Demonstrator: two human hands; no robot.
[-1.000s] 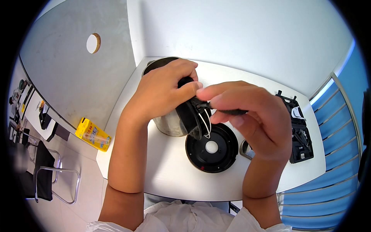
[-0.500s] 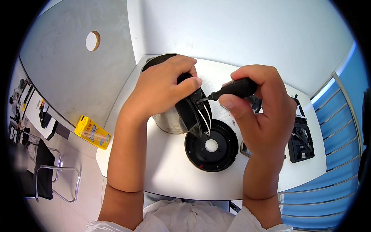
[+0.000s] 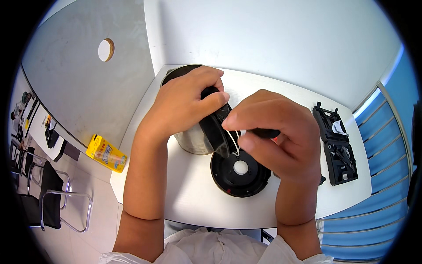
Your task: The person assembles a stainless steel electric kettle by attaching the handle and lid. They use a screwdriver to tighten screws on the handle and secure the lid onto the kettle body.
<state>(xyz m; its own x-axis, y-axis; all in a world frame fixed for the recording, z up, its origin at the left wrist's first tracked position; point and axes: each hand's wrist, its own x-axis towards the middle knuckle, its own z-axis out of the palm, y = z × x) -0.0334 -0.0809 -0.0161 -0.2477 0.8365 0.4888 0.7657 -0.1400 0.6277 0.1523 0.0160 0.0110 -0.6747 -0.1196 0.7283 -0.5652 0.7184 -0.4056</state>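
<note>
A steel kettle (image 3: 192,141) with a black bottom section lies tilted on the white table. My left hand (image 3: 187,97) is closed over its black part, fingertips hidden behind it. White wires (image 3: 238,149) run from the kettle's underside to a round black base cover (image 3: 239,188) with a white centre, which lies flat in front. My right hand (image 3: 285,132) holds a black-handled screwdriver (image 3: 266,132) in its curled fingers, the shaft mostly covered. Its thumb and index fingertip reach in beside the wires at the kettle's underside. Whether they pinch a small part there is hidden.
At the table's right side lies an opened black tool case (image 3: 340,163) with tools in it. A yellow package (image 3: 106,154) is by the left edge, next to a grey partition (image 3: 88,83). Metal railings (image 3: 389,149) stand at right, black chairs (image 3: 52,196) at left.
My right hand has moved left toward the kettle's underside, and the screwdriver has turned away from the spot its tip touched. My left hand stays in place on the kettle.
</note>
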